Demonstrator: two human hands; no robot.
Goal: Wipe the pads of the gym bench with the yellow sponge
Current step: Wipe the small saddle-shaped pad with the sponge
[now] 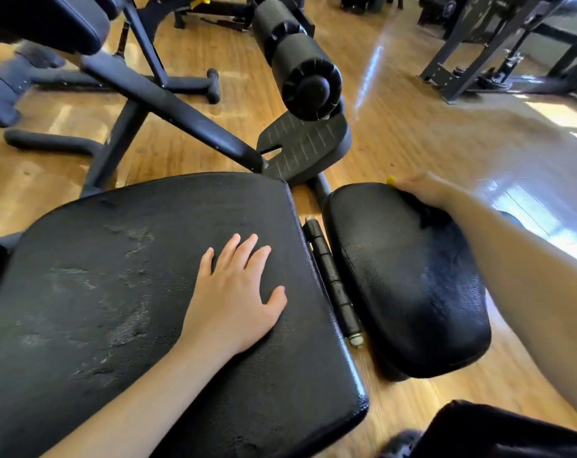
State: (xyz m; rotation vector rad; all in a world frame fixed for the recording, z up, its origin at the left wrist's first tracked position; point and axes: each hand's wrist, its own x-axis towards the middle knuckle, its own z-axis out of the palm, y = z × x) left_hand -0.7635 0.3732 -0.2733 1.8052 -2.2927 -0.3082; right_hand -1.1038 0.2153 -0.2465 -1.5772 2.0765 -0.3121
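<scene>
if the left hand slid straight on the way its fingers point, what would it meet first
The left hand lies flat on the large pad, fingers aimed at its far edge. Past that edge, the ribbed footplate seems first in line, though depth is unclear.

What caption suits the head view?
Left hand flat on large pad; right hand wipes small pad with sponge.

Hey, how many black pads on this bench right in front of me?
2. The large pad lies at left under the flat left hand; the small pad sits at right, where the right hand holds the yellow sponge on its far edge. Others may lie out of view.
</scene>
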